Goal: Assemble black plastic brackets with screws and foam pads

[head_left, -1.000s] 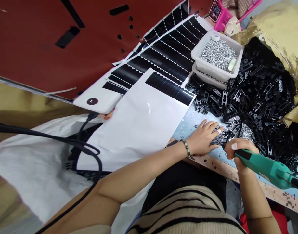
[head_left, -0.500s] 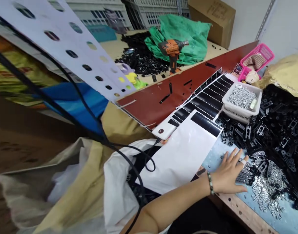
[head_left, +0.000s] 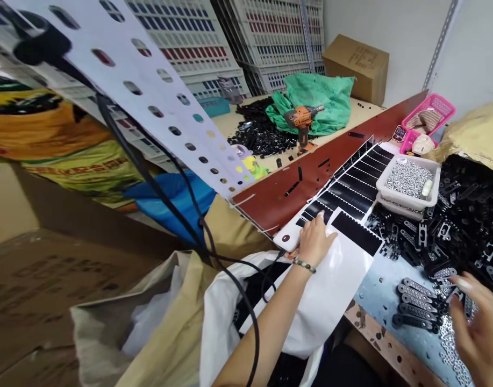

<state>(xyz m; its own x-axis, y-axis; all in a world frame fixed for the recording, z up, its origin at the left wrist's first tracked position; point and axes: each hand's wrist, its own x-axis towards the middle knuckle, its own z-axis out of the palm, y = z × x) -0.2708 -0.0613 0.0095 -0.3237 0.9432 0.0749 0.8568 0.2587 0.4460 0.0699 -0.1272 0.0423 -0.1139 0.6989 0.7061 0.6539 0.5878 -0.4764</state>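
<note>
My left hand (head_left: 314,243) lies over the upper left part of a glossy white plastic sheet (head_left: 343,258) with a black band at its top. Its fingers are stretched toward a fanned stack of black-banded sheets (head_left: 349,185), and the thumb is apart. Over the near side of the parts pile, my right hand (head_left: 482,328) is partly cut off by the frame edge. Its thumb and forefinger are curved and apart, with no held thing visible. Beside it, several dark perforated folding pieces (head_left: 418,301) lie in a row, near small silver links (head_left: 451,349).
A white tub of screws (head_left: 407,180) stands behind the black parts heap (head_left: 472,215). Pink baskets (head_left: 431,115) are farther back. A red-brown board (head_left: 270,201) borders the bench; an orange power drill (head_left: 302,121) stands beyond it. Black cables (head_left: 226,263) cross the left side.
My left hand has gone from the row of perforated pieces to the white sheet on the left. My right hand has come into view at the lower right. The camera view has shifted.
</note>
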